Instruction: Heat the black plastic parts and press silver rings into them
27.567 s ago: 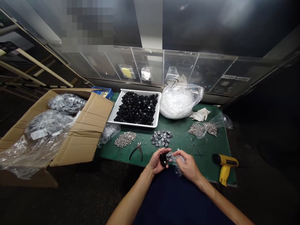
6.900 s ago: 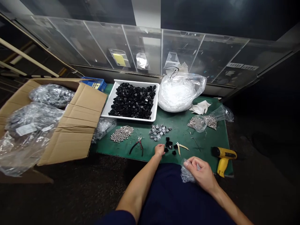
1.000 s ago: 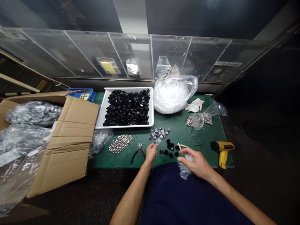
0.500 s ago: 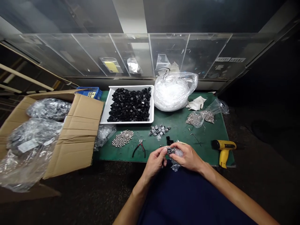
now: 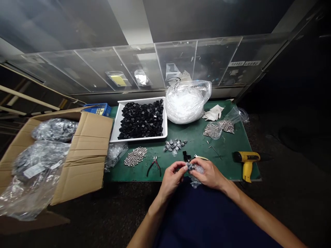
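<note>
Low over the table's front edge, my left hand (image 5: 172,177) pinches a small dark part (image 5: 190,166) between thumb and fingers. My right hand (image 5: 209,173) grips the same part from the other side, along with crumpled clear plastic film (image 5: 196,183) that hangs below the fingers. Fine detail of the part is too small to make out. Just beyond the hands lie a few black pieces (image 5: 186,156) and a pale-handled tool (image 5: 201,157), partly hidden. A pile of small film-wrapped parts (image 5: 175,146) lies farther off.
On the green table (image 5: 178,132) are a white tray (image 5: 141,139) of black parts, a large clear bag (image 5: 184,105), silver balls (image 5: 136,156), cutting pliers (image 5: 154,165), a hex key (image 5: 215,151), bags of metal pieces (image 5: 213,130), a glove (image 5: 214,113) and a yellow heat gun (image 5: 247,164). A cardboard box (image 5: 82,158) stands left.
The camera view has tilted slightly. My left fingers have shifted on the small part, showing more of it, while both hands stay at the same spot.
</note>
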`<state>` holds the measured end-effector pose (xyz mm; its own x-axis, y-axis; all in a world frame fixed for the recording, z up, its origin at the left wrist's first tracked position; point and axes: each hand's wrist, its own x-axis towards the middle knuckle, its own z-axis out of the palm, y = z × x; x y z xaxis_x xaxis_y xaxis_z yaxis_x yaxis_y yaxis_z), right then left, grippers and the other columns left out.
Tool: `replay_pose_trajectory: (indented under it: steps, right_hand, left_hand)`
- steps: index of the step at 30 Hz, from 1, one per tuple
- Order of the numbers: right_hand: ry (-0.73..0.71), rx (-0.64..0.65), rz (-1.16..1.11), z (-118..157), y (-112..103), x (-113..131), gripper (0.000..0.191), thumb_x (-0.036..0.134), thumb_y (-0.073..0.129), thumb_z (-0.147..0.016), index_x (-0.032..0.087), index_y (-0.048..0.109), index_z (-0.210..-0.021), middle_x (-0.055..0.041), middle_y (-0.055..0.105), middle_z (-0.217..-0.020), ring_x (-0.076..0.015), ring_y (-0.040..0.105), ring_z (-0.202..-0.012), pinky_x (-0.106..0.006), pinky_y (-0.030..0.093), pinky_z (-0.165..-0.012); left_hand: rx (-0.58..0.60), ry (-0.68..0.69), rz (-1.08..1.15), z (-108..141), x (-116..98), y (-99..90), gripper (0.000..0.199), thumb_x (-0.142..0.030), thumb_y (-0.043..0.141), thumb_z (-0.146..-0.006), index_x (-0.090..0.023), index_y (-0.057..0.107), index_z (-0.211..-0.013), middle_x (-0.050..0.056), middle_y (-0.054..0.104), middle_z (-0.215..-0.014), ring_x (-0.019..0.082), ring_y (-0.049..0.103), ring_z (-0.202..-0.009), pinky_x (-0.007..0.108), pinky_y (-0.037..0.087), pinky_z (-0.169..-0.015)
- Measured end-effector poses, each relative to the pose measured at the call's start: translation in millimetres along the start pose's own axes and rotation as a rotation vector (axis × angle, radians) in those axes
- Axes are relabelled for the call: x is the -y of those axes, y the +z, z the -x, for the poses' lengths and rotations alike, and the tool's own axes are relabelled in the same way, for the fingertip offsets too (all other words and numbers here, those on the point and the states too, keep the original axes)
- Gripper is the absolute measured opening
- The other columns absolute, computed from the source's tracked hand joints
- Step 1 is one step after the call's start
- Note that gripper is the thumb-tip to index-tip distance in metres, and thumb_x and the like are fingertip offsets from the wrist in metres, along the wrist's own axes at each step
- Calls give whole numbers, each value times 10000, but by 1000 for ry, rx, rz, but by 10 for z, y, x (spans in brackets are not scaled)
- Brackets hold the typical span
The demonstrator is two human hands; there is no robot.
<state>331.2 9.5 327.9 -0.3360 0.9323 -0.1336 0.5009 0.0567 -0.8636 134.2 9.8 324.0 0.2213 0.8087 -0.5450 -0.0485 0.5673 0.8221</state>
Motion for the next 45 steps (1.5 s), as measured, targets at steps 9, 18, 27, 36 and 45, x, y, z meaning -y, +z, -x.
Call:
replay_pose_trajectory:
  steps: [9,18,27,36,45]
  right_hand:
    - [-33,58,-7,54,10,-74,192,297,643,-882,239,616,-1064,-1,661,-835,-165,571,-684,-279,400,-653]
    - [-26,127,-46,14,30,5,155,301,636,-887,241,618,-1028,12,642,-813,-157,560,-696,-276,395,-680]
    - [57,150,-204,38,1,-23,244,425,602,-923,212,614,-1041,-5,659,-918,-172,596,-818,-266,450,-741]
    - [104,88,-234,51,-44,-55,288,462,609,-914,201,609,-1038,-8,633,-927,-172,576,-834,-277,452,-763]
    - [88,104,-180,33,-49,-50,258,423,615,-900,195,623,-1021,-22,662,-925,-186,593,-843,-290,464,-773]
  left_hand:
    - [-62,0,-114,4,195,0,300,-463,612,-846,-164,581,-842,-48,517,-625,59,393,-477,193,298,-462]
    - [-103,175,-389,1,11,-149,134,-311,577,-863,-184,593,-902,-21,598,-769,104,517,-710,212,398,-670]
    - [22,113,-125,4,-27,-136,97,-289,535,-893,-201,539,-933,-63,474,-687,51,403,-540,178,314,-516]
    - [47,111,-135,61,-99,-116,369,-437,681,-821,-189,617,-1087,8,636,-883,69,531,-615,189,392,-546]
    - [9,-19,-129,45,-120,-226,406,-522,629,-840,-140,671,-970,16,666,-742,54,432,-430,196,308,-416]
